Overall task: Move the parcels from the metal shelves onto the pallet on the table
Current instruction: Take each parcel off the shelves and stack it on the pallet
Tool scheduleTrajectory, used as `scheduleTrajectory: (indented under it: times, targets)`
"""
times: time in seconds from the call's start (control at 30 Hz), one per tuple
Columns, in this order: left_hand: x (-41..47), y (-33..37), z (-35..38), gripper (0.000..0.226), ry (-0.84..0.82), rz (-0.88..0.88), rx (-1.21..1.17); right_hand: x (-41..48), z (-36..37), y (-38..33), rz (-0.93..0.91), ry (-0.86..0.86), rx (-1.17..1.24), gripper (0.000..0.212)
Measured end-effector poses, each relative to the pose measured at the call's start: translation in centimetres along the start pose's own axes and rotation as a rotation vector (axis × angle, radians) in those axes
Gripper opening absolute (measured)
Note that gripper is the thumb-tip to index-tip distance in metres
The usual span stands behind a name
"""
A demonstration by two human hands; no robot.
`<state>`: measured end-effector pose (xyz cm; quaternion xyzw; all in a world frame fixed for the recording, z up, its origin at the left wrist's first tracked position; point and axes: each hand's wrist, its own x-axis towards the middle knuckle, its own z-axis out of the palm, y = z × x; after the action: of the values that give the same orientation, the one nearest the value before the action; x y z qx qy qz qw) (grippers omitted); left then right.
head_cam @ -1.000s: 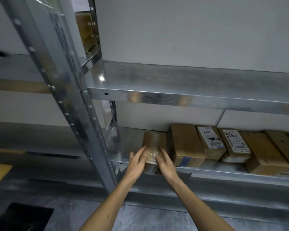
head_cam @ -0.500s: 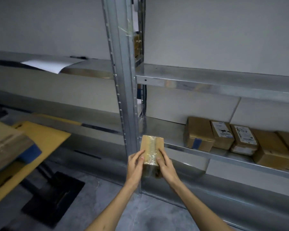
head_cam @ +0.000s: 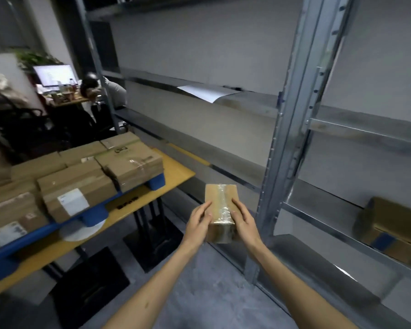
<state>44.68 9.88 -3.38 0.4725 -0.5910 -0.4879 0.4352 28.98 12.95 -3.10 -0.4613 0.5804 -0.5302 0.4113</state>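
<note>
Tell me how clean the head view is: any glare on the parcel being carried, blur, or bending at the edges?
Head view: tape on the held parcel shows mild glare between the left hand and right hand; the shelf upright bows from wide-angle distortion; the shelved parcel at far right is blurred.

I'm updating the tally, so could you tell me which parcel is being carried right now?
The small tape-wrapped parcel, gripped between the left hand and right hand; the rest lie on the blue pallet or the metal shelf.
</note>
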Motion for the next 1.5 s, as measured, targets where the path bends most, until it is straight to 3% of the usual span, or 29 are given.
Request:
scheduleTrajectory:
  times: [0.37, 0.63, 0.87, 1.0, 1.2, 1.37, 1.5]
  targets:
    - [4.5, -0.7, -23.4, 0.040, 0.376, -0.042, -0.085, 6.1, 20.9, -5.0, -0.034, -0.427, 0.046, 0.031]
    - [7.3, -1.0, -38.6, 0.038, 0.493, -0.045, -0.116, 12.2, 35.1, -8.1, -0.021, -0.660, 0.045, 0.031]
    - [8.4, -2.6, -47.5, 0.034, 0.645, -0.031, -0.102, 15.6, 45.1, -9.8, 0.005, -0.611, 0.131, 0.026]
    - [9.8, -3.7, -50.2, 0.033, 0.791, -0.011, -0.096, 17.6, 49.8, -9.5, 0.061, -0.584, 0.149, 0.047]
    - [14.6, -4.7, -53.8, 0.036, 1.051, 0.019, -0.108, 20.5, 56.3, -9.6, -0.003, -0.647, 0.154, 0.079]
    - [21.1, -5.3, -57.4, 0.040, 1.259, 0.008, -0.108, 24.9, 62.8, -9.6, 0.001, -0.757, 0.171, 0.069]
    - [26.0, -6.5, -60.4, 0.043, 1.300, -0.052, -0.039, 30.8, 67.7, -10.1, 0.006, -0.793, 0.145, 0.064]
